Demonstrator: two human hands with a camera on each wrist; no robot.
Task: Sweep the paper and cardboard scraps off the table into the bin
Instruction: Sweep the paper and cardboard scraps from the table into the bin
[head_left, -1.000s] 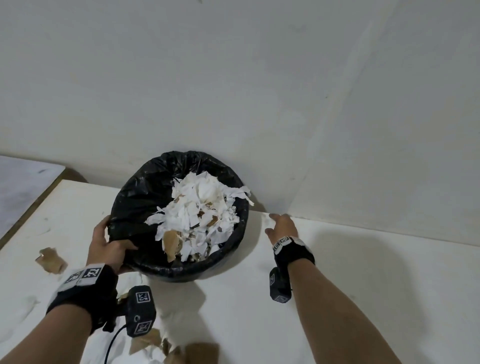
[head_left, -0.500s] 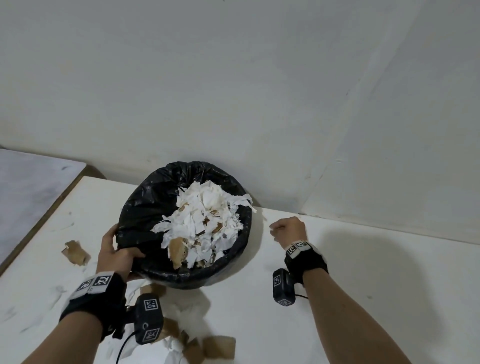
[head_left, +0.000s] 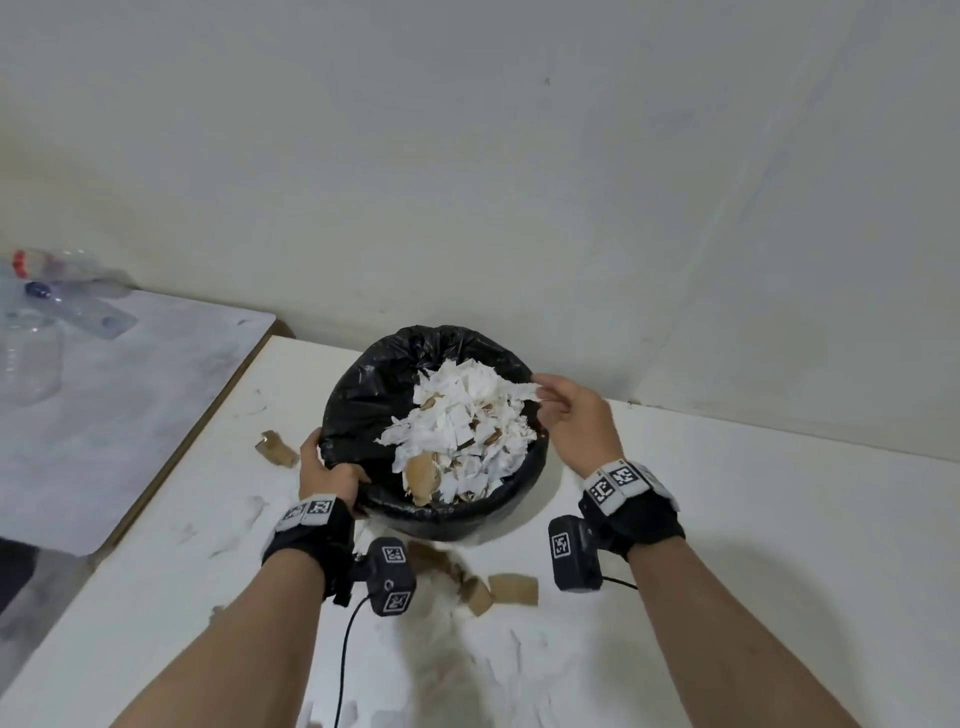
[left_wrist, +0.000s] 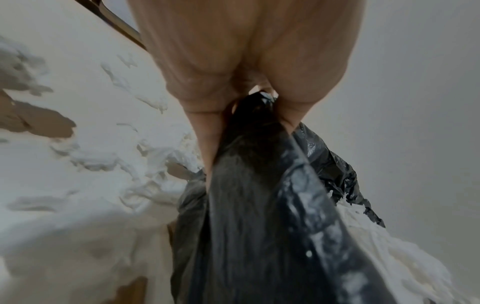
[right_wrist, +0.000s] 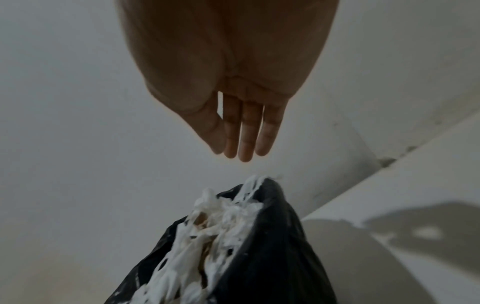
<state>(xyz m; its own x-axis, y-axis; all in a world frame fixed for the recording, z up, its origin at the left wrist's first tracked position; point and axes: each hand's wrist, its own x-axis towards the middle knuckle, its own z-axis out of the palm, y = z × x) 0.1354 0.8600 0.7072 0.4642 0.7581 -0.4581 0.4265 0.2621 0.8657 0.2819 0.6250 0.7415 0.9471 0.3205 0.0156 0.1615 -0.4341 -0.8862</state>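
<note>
A round bin (head_left: 363, 405) lined with a black bag stands on the white table (head_left: 727, 545) near the wall, heaped with white paper and brown cardboard scraps (head_left: 462, 431). My left hand (head_left: 327, 470) grips the bin's near-left rim; the left wrist view shows thumb and fingers (left_wrist: 205, 131) pinching the black bag (left_wrist: 259, 185). My right hand (head_left: 569, 410) hovers over the bin's right rim, and the right wrist view shows its fingers (right_wrist: 244, 135) straight and empty above the scraps (right_wrist: 221, 216). Cardboard pieces (head_left: 511, 587) and torn paper (head_left: 467, 665) lie on the table in front of the bin.
Another cardboard scrap (head_left: 275, 449) lies left of the bin. A second, grey-topped table (head_left: 130, 405) stands at the left across a narrow gap, with clear plastic bottles (head_left: 57, 301) at its far end. The wall rises right behind the bin.
My right hand lifted from the table right of the bin, where it was curled, up over the bin's right rim with fingers now straight. The left hand kept its grip on the rim.
</note>
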